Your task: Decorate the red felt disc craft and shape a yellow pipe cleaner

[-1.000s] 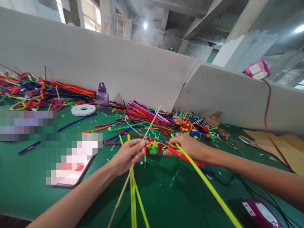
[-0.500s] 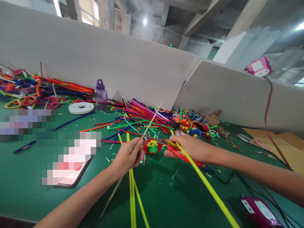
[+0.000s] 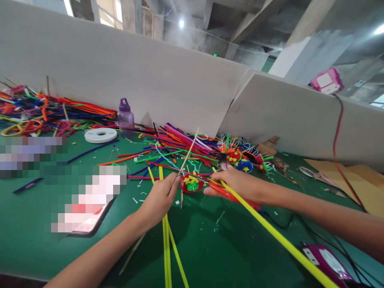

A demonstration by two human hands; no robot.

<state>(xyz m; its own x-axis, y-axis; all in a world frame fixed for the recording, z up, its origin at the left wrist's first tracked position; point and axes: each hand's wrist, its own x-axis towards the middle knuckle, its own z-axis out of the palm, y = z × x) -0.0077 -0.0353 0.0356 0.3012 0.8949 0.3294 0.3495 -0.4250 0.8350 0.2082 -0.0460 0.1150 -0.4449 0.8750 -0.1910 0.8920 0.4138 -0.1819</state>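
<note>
My left hand (image 3: 162, 194) pinches a thin wooden stick (image 3: 190, 150) that slants up and away. Several yellow pipe cleaners (image 3: 166, 248) pass beneath or through this hand; which of them it grips is hidden. My right hand (image 3: 237, 185) is closed around red-handled scissors (image 3: 223, 191), their metal blades reaching left to the stick beside my left fingertips. A long yellow pipe cleaner (image 3: 270, 226) also runs from the right hand towards the lower right. Just beyond and between both hands is a round red piece (image 3: 192, 183) with yellow and green decoration.
Behind the hands lie heaped coloured pipe cleaners (image 3: 183, 140) and finished-looking round pieces (image 3: 240, 160). A purple bottle (image 3: 125, 118), a white spool (image 3: 101, 135) and a blurred-out phone (image 3: 90, 208) are left. A magenta device (image 3: 327, 264) with cables sits lower right.
The scissors' blades have moved slightly left towards the left fingertips and look more closed. The yellow pipe cleaner at my right hand has swung further right. My view shifted slightly.
</note>
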